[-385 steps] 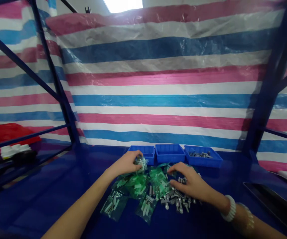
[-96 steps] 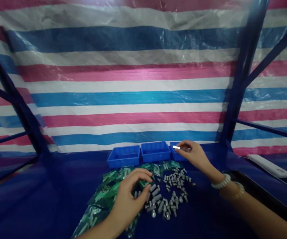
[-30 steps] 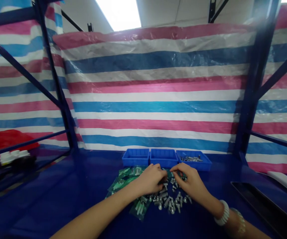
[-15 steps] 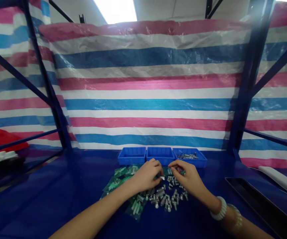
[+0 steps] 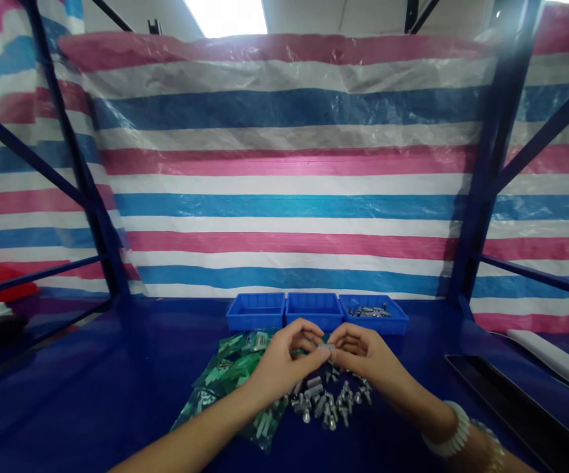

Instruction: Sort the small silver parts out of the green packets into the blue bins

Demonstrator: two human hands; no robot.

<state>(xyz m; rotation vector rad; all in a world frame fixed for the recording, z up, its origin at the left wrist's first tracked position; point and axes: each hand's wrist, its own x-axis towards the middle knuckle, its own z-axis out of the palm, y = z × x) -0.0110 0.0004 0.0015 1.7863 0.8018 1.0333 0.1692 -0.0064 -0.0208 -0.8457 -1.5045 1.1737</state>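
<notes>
My left hand [image 5: 289,358] and my right hand [image 5: 370,358] meet fingertip to fingertip above a pile of metal bolts [image 5: 331,404]. Between their thumbs and fingers sits a small silver metal piece [image 5: 327,346], mostly covered, so its exact kind does not show. Both hands are closed in a pinch on it. Under and beside my left forearm lie green-tinted clear plastic bags [image 5: 238,364] with small metal parts inside. Part of the pile is hidden behind my hands.
Behind the hands stand three blue bins in a row: the left bin [image 5: 255,320], the middle bin [image 5: 314,320], and the right bin [image 5: 376,323], which holds several metal parts. A black flat panel [image 5: 516,401] and a white device [image 5: 553,357] lie at right. Blue rack posts [image 5: 481,197] frame the table.
My hands, apart before, have come together at the small metal piece. My right hand has moved left to meet the left one. The view has shifted slightly.
</notes>
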